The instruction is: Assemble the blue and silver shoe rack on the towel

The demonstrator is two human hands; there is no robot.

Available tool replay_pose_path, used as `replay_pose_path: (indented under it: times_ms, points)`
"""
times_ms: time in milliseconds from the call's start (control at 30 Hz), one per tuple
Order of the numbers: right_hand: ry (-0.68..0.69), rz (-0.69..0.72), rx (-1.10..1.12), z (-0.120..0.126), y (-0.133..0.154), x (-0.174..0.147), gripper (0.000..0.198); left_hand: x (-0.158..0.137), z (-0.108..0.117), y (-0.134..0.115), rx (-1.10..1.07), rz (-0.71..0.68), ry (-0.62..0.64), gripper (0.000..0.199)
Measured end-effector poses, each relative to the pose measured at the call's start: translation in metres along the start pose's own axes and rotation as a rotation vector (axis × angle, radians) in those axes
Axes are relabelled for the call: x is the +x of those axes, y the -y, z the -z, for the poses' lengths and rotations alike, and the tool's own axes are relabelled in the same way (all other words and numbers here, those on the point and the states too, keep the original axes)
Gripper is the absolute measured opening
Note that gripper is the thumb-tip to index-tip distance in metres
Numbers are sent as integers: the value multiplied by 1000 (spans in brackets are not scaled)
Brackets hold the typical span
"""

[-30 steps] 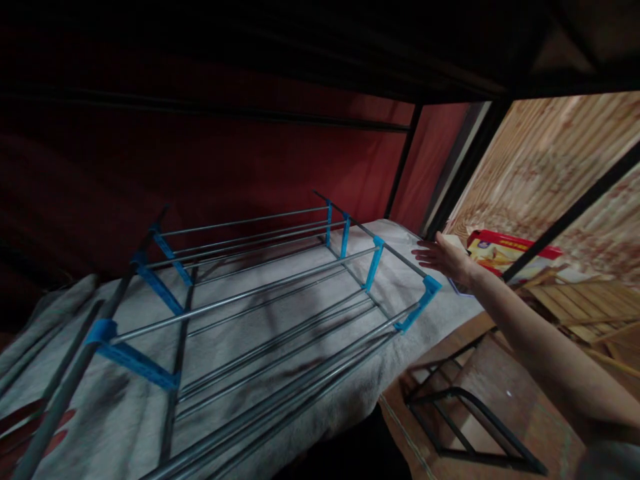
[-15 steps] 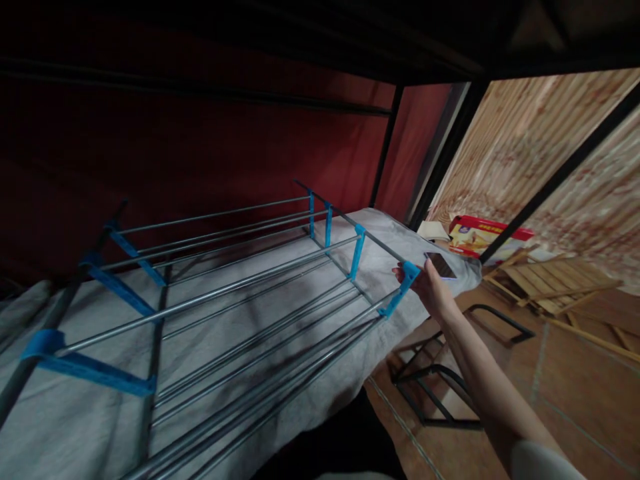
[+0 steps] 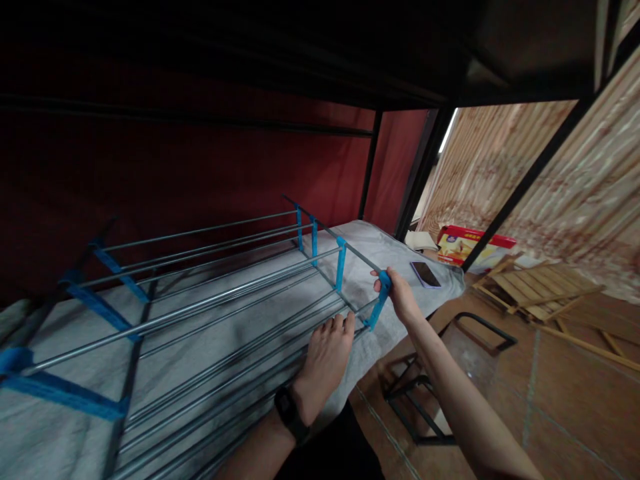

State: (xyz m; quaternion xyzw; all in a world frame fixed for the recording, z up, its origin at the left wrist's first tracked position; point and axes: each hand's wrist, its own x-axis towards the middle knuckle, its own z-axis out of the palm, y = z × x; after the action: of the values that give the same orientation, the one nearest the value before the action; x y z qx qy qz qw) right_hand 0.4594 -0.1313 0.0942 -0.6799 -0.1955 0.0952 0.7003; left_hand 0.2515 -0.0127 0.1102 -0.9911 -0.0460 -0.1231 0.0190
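Observation:
A shoe rack [image 3: 240, 275] of grey metal tubes and blue plastic brackets lies across a pale sheet [image 3: 373, 243]. My right hand [image 3: 400, 293] is closed around its near right corner, by the blue bracket [image 3: 379, 303] and the end pole. To the left of that, my left hand [image 3: 330, 350], with a dark watch [image 3: 289, 408] on the wrist, is over the lower tubes. Its fingers curl down onto a tube near the rack's right end, and their tips are partly hidden. More blue brackets [image 3: 97, 305] hold the tubes at the left end.
Dark bed-frame posts [image 3: 425, 167] and an overhead panel enclose the space. A phone [image 3: 425, 274] lies on the sheet's right end. Beyond are a red and yellow box [image 3: 470, 245], a folded wooden rack [image 3: 543, 285] and a black metal frame [image 3: 425, 407] on the tiled floor.
My left hand has come into view and reached the tubes at the right end. My right hand stays on the corner. The view has shifted, so the rack sits slightly lower and further left.

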Motion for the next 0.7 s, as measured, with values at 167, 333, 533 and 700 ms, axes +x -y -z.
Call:
replay_pose_path:
  times_ms: [167, 333, 533, 700]
  points:
    - [-8, 1, 125, -9, -6, 2, 56, 10, 1, 0, 15, 33, 70, 42]
    - [27, -1, 140, -12, -11, 5, 53, 10, 19, 1, 2, 36, 62, 42]
    - [-8, 57, 93, -12, -10, 4, 52, 17, 28, 2, -19, 81, 46, 37]
    - [18, 4, 136, -16, -6, -1, 54, 12, 24, 0, -30, 66, -4, 36]
